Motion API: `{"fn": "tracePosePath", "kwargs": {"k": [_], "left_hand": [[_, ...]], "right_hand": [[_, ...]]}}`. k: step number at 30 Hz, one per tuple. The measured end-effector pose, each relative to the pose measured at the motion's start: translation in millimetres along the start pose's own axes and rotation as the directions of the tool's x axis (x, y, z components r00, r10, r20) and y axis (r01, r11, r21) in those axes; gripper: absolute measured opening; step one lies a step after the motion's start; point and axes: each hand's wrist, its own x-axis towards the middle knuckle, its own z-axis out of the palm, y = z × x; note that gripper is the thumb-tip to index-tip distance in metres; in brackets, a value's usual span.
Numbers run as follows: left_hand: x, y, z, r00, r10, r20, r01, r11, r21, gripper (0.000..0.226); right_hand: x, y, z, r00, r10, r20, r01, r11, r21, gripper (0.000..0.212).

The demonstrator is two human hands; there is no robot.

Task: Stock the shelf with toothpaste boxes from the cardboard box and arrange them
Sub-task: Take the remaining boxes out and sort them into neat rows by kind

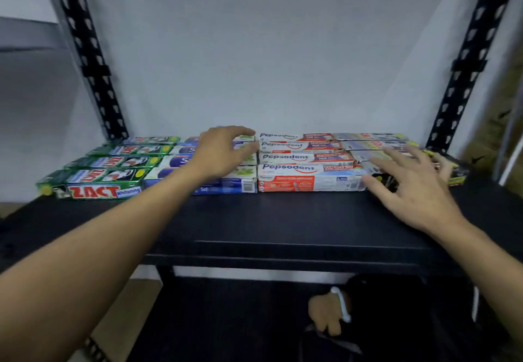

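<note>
I see toothpaste boxes (308,175) in four columns across mid-frame, at back of black shelf (283,220). My left hand (223,152) arched over blue boxes (237,185), centre frame, gripping nothing. Right hand (410,189) splayed wide, empty, over grey-black boxes (368,145), centre right.

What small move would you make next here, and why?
Probably the right hand, spread open over the right-most column, should nudge the dark box at the far right back into line. It seems to sit askew, sticking out to the side, while the Pepsodent boxes beside it look neatly squared.
</note>
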Motion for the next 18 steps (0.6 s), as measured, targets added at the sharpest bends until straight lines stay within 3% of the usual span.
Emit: {"fn": "tracePosePath", "kwargs": {"k": [9,14,18], "left_hand": [[-78.5,-62.1,-19.7,0.997,0.035,-0.073,-0.018,0.975,0.22,0.052],[-84.0,-63.4,-17.3,0.998,0.033,-0.045,-0.021,0.969,0.246,0.062],[-84.8,-65.4,-16.3,0.997,0.045,-0.063,-0.029,0.971,0.236,0.059]], "right_hand": [[-0.4,-108.0,9.2,0.985,-0.161,0.063,0.155,0.983,0.095,0.066],[10.5,-136.1,19.2,0.965,-0.187,0.183,0.168,0.979,0.112,0.069],[13.7,-136.6,23.1,0.957,-0.21,0.199,0.183,0.973,0.143,0.061]]}}
